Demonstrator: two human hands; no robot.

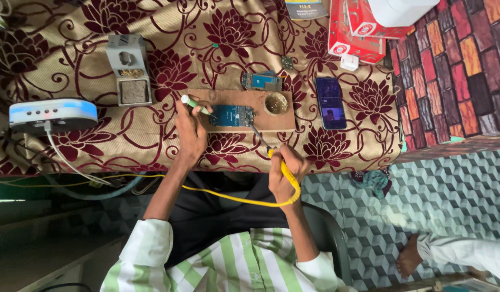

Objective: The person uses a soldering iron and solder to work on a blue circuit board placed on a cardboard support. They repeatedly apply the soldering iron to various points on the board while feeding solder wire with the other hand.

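A blue circuit board (232,115) lies on a brown wooden board (277,123) on the patterned tablecloth. My left hand (189,130) grips a thin white and green tool (194,104) whose tip touches the board's left edge. My right hand (285,170) holds a yellow-handled soldering iron (284,167), with its dark metal tip (258,135) reaching the circuit board's lower right corner. A yellow cable (233,197) loops from the iron's handle across my lap.
A small round tin (276,103) sits on the wooden board. A second circuit board (260,81), a dark phone (330,102), a grey soldering stand (129,68), red boxes (355,30) and a white-blue device (52,114) surround it. Another person's foot (409,257) is at lower right.
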